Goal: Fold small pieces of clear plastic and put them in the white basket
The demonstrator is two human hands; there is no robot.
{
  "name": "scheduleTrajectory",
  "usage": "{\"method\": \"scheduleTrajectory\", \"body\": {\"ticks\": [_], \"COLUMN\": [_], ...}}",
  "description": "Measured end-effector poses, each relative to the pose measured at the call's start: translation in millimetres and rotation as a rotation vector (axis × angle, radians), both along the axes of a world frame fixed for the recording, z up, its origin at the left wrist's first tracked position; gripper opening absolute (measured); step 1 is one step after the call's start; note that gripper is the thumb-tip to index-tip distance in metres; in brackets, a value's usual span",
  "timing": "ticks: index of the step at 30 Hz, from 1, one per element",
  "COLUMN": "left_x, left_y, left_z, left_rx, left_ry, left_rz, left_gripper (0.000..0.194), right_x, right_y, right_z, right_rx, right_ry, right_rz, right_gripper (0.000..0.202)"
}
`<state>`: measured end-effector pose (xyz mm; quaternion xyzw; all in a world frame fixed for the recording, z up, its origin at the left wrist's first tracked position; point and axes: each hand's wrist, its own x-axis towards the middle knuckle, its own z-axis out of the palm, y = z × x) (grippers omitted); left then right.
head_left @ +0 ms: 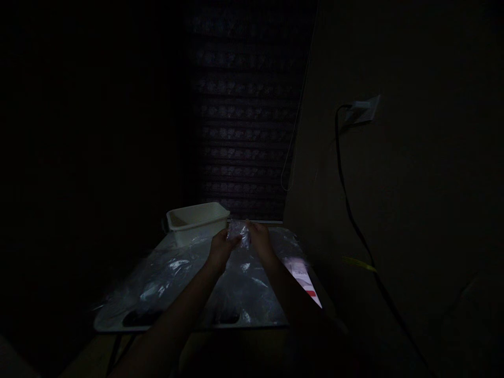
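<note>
Both my hands meet over the far middle of a small table, in very dim light. My left hand [220, 249] grips the left side of a small clear plastic bag [238, 231], its thumb lying across the front. On the other side, my right hand [258, 237] pinches the bag's right edge near the top. The bag is shiny and crinkled; whether anything lies inside it I cannot tell. Below and around the hands, loose clear plastic sheets or bags [177, 265] are spread over the tabletop.
A pale rectangular tub [200, 231] stands at the table's back left. To the right of my right forearm lies a lit phone screen [303, 281]. A dark cable [348, 205] hangs from a wall socket [361, 111]. Behind the table is a patterned blind [244, 126].
</note>
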<state>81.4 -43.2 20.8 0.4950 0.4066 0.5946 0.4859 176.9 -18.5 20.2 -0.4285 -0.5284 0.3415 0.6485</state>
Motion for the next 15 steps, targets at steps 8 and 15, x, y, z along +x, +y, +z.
{"method": "scheduleTrajectory", "body": {"ticks": [8, 15], "left_x": [0, 3], "left_y": [2, 1], "left_z": [4.5, 3.4], "left_rx": [0.121, 0.260], "left_ry": [0.034, 0.331], "left_rz": [0.118, 0.356], "left_gripper": [0.028, 0.029], "right_x": [0, -5], "right_y": [-6, -12], "right_z": [-0.5, 1.7], "right_rx": [0.178, 0.177], "right_ry": [-0.284, -0.262], "right_rz": [-0.219, -0.148], "right_gripper": [0.030, 0.027]}}
